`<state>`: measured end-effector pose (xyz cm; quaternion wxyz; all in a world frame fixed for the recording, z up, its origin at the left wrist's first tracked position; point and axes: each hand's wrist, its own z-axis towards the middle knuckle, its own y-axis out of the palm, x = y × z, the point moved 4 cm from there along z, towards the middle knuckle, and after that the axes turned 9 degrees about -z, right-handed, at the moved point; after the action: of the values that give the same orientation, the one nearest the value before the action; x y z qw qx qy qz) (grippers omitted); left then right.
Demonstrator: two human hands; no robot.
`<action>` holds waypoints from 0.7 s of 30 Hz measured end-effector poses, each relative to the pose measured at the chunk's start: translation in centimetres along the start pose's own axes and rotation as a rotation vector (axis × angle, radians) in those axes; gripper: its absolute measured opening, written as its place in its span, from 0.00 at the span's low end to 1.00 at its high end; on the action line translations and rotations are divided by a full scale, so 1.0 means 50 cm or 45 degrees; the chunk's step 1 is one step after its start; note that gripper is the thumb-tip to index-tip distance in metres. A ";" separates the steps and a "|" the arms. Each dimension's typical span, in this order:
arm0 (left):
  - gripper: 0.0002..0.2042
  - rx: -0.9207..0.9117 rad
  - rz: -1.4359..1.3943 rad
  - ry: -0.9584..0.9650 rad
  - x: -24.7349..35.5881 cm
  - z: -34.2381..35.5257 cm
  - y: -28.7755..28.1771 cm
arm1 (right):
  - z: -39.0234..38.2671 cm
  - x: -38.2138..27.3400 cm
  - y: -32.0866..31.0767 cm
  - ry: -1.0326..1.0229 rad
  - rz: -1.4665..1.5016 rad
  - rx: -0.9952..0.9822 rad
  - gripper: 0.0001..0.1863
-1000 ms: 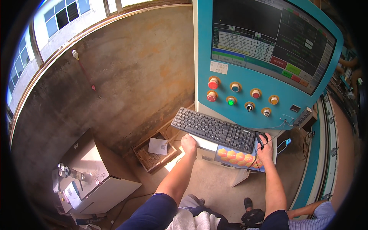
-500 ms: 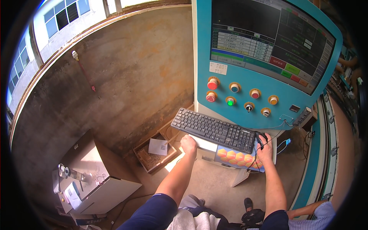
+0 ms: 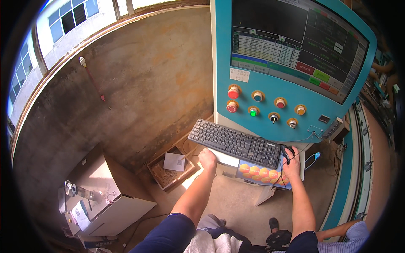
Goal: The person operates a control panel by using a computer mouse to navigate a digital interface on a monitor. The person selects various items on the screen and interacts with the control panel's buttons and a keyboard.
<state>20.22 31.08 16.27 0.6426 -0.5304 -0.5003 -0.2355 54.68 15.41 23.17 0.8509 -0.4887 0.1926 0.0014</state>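
Observation:
My right hand (image 3: pixel 292 165) rests on a black computer mouse (image 3: pixel 287 152) at the right end of a black keyboard (image 3: pixel 235 142). A colourful mouse pad (image 3: pixel 258 173) lies under the keyboard's front right. My left hand (image 3: pixel 207 159) is closed on the front edge of the white shelf (image 3: pixel 226 159) that carries the keyboard. Above stands a teal control panel (image 3: pixel 282 120) with a dark screen (image 3: pixel 295 44) and two rows of round push buttons (image 3: pixel 264 103).
A concrete wall (image 3: pixel 126 88) rises to the left. Below it sit a wooden crate (image 3: pixel 171 173) with a white paper and a white metal cabinet (image 3: pixel 105 198). Another person's arm (image 3: pixel 344 232) shows at lower right. Cables hang beside the panel's right side.

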 end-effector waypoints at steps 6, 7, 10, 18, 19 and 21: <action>0.22 -0.008 -0.023 -0.054 -0.018 0.012 0.009 | 0.000 -0.005 -0.003 0.004 -0.001 -0.009 0.22; 0.22 -0.014 -0.021 -0.048 -0.018 0.011 0.010 | 0.000 -0.005 -0.003 0.004 -0.003 -0.009 0.22; 0.23 -0.001 -0.053 -0.069 -0.023 0.014 0.013 | 0.000 0.000 0.000 0.004 0.004 -0.009 0.22; 0.17 0.007 0.154 0.117 -0.006 0.006 0.010 | 0.000 -0.001 -0.001 0.006 0.014 -0.003 0.22; 0.16 0.026 0.181 0.142 -0.007 0.007 0.010 | 0.000 -0.002 -0.002 0.008 0.015 -0.004 0.22; 0.15 0.035 0.169 0.136 -0.009 0.008 0.012 | 0.001 -0.001 -0.001 0.006 0.014 -0.004 0.22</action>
<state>20.36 31.53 15.56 0.6897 -0.5403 -0.4322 -0.2135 54.64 15.44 23.23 0.8496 -0.4890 0.1974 0.0052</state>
